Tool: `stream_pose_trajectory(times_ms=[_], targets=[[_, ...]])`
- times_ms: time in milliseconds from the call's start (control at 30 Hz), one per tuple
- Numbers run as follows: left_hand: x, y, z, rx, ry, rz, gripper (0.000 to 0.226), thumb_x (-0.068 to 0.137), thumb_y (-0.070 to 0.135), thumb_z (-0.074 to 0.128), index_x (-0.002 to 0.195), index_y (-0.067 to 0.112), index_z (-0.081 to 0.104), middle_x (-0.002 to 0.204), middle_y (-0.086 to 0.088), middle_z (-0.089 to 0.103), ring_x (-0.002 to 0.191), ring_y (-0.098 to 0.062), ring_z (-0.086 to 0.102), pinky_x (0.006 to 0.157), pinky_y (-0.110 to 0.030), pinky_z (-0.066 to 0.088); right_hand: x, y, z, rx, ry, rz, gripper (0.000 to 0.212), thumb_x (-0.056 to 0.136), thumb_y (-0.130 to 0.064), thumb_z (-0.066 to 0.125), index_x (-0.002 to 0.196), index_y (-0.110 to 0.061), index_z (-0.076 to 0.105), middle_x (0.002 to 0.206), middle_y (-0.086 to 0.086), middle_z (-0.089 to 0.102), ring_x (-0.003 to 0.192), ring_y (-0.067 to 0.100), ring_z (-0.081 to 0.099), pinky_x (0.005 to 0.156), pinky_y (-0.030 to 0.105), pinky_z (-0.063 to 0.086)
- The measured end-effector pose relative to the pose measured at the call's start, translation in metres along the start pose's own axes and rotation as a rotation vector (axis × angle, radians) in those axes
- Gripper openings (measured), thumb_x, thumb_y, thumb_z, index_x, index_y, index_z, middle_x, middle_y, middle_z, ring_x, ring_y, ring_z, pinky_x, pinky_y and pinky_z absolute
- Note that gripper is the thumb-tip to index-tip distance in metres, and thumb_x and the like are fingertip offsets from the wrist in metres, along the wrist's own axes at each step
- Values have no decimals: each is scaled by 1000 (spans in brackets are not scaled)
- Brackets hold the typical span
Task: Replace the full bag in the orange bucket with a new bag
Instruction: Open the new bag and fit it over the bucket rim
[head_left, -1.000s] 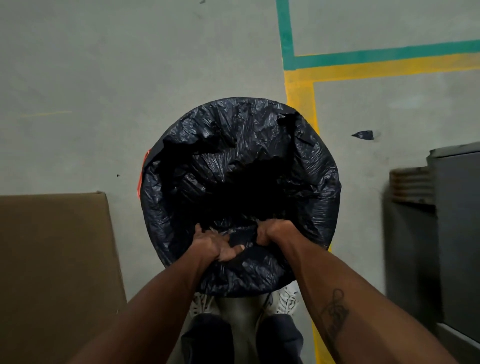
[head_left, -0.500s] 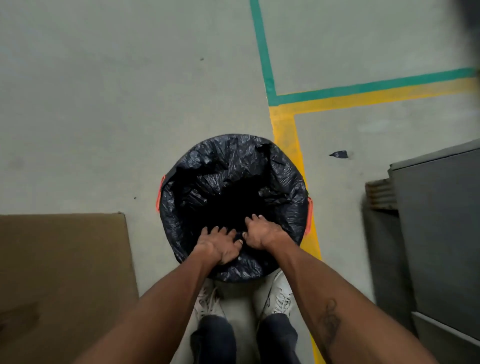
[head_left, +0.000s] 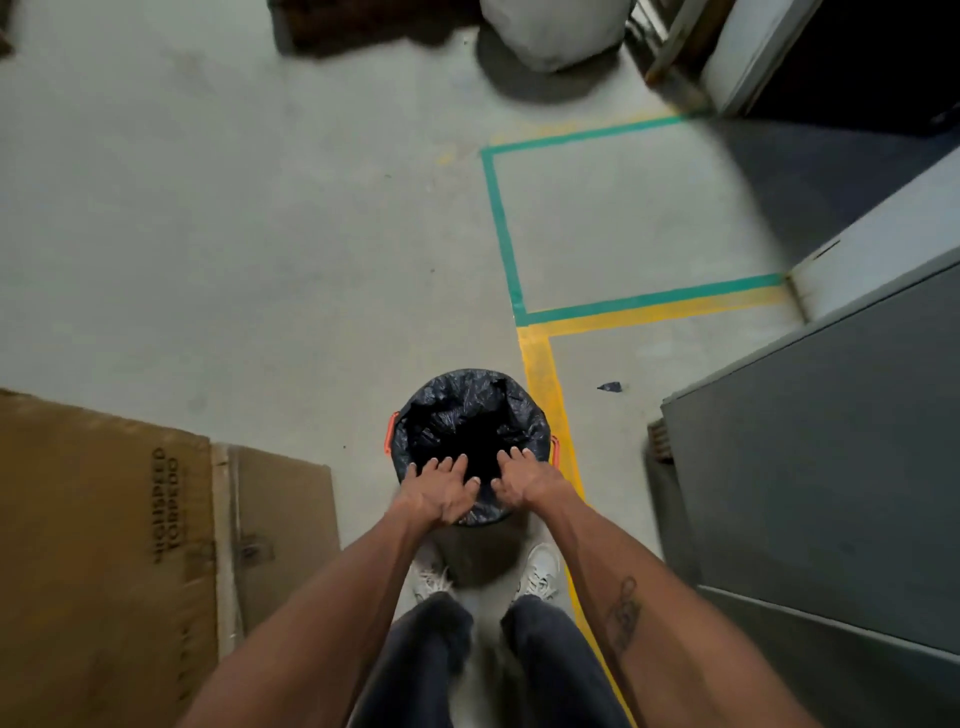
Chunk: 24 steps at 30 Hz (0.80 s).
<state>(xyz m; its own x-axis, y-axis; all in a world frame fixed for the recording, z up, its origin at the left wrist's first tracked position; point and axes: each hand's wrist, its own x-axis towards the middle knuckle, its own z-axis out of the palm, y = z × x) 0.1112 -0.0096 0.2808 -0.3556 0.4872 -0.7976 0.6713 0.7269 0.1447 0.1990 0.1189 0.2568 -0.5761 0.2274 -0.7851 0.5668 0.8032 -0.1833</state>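
Note:
A black plastic bag (head_left: 467, 410) lines the orange bucket (head_left: 388, 434), folded over its rim so that only slivers of orange show at the left and right sides. The bag's inside looks dark and hollow. My left hand (head_left: 439, 486) and my right hand (head_left: 522, 475) hover over the near rim with fingers spread, palms down, holding nothing. Whether they touch the bag is unclear. The bucket stands on the floor just in front of my feet.
Flattened cardboard (head_left: 104, 545) lies on the floor at the left. A grey cabinet (head_left: 810, 467) stands close on the right. Green and yellow floor tape (head_left: 540, 374) runs past the bucket. A pale full sack (head_left: 550, 31) sits far ahead. A dark scrap (head_left: 610, 386) lies right of the bucket.
My hands let go of the bag's near edge and opened flat. My head rose, so the bucket looks smaller and more of the floor shows.

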Motion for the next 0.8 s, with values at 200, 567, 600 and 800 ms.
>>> stream_pose_trajectory(times_ms=[200, 567, 600, 800], targets=[[-93, 9, -55, 20, 189, 5, 63, 101, 49, 19, 156, 16, 16, 162, -5, 23, 149, -26, 20, 119, -52, 11, -88, 0, -52, 4, 139, -6, 52, 100, -36, 38, 143, -8, 34, 149, 14, 37, 142, 32, 29, 108, 50, 35], [-152, 26, -63, -89, 292, -66, 61, 100, 47, 21, 154, 17, 20, 157, -5, 32, 143, -27, 30, 114, -51, 22, -127, 13, -91, -49, 194, -46, 52, 99, -35, 38, 144, -9, 35, 146, 14, 41, 135, 33, 39, 102, 50, 40], [-152, 26, -62, -109, 294, -74, 61, 100, 47, 21, 154, 18, 20, 158, -5, 31, 144, -27, 30, 114, -51, 21, -125, 13, -93, -55, 180, -52, 53, 99, -35, 38, 146, -9, 33, 147, 15, 39, 136, 34, 37, 102, 49, 39], [-147, 0, -59, -249, 323, -108, 60, 100, 46, 21, 153, 18, 23, 157, -5, 33, 142, -26, 33, 113, -52, 23, -99, -16, -111, -130, 114, -91, 50, 99, -36, 40, 141, -8, 38, 147, 16, 41, 136, 34, 39, 103, 46, 39]])
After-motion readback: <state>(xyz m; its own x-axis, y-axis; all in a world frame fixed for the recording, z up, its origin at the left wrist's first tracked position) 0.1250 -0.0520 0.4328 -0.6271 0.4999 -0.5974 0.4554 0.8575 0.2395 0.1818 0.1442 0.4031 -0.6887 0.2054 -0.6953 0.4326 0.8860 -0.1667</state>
